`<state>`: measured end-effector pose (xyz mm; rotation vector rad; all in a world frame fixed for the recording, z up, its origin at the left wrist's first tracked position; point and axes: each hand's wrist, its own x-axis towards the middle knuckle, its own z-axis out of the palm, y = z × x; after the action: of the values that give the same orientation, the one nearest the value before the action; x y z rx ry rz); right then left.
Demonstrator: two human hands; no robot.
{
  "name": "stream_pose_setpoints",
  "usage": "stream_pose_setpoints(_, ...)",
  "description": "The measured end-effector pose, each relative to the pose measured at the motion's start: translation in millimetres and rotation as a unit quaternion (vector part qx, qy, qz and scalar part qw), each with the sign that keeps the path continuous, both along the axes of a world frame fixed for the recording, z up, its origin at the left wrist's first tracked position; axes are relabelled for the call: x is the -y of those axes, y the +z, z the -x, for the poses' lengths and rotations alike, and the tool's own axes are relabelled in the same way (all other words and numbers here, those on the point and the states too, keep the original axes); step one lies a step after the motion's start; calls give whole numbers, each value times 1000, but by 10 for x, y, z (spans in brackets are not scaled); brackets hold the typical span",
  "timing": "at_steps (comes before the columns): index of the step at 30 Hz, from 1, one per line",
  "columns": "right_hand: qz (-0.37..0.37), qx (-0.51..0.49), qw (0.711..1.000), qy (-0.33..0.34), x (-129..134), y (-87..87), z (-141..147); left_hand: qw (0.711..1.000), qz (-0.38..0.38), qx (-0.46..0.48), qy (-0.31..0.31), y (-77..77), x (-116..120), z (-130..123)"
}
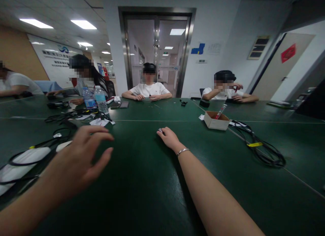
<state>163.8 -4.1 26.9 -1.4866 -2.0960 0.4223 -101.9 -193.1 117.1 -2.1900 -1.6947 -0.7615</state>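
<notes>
While I look out through the head camera, a dark green tabletop fills the lower view, its far edge running in front of glass double doors. Along that edge sit a person in a white T-shirt at the middle and a person in a dark cap to the right; a person with long dark hair is towards the far left corner, and a person at the left border is partly cut off.

My left hand is raised over the left part of the tabletop, its grip released, thumb and fingers parted and loosely curved. My right hand reaches to the middle, thumb and forefinger pinching a small silvery item, too small to identify. A silver bracelet circles that wrist.

Right of the right hand lies a black cable coil with a yellow tag, just beside an open cardboard box holding a slim clear and red object. Two plastic bottles stand upright beyond my left hand, near black cables and white scraps. Small black pieces lie near the far edge.
</notes>
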Motion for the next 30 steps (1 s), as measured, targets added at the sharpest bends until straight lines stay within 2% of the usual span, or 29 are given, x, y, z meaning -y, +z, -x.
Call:
stream_pose_setpoints(2,-3,5,1000,3,-7,-14,7,994,73,-32,-80,-41,-439,-324)
stream_pose_setpoints(4,-17,7,1000,4,-18,-40,14,987,111,-24,-115,-155,-908,-659)
stream_pose_setpoints(7,-41,21,999,3,-36,-85,25,985,145,38,-83,-369,-1491,-1083)
stream_pose_setpoints(10,-50,27,998,9,-50,-112,27,976,183,114,-43,-561,-1808,-1336)
stream_pose_setpoints(12,-48,32,998,8,-60,-115,24,968,184,164,-43,-696,-1898,-1388)
stream_pose_setpoints(15,-33,36,999,0,-82,-113,16,943,169,272,-94,-922,-1973,-1319)
stream_pose_setpoints(19,-20,-12,1000,4,-123,-123,-4,844,260,439,-165,-1130,-2076,-1158)
stream_pose_setpoints(21,-13,-36,999,0,-141,-131,-23,820,274,468,-182,-1162,-2104,-1122)
stream_pose_setpoints(26,28,-115,993,1,-172,-127,-98,857,249,411,-183,-1146,-2065,-1122)
stream_pose_setpoints(30,93,-212,972,43,-186,-107,-166,848,248,431,-181,-1110,-2026,-1128)
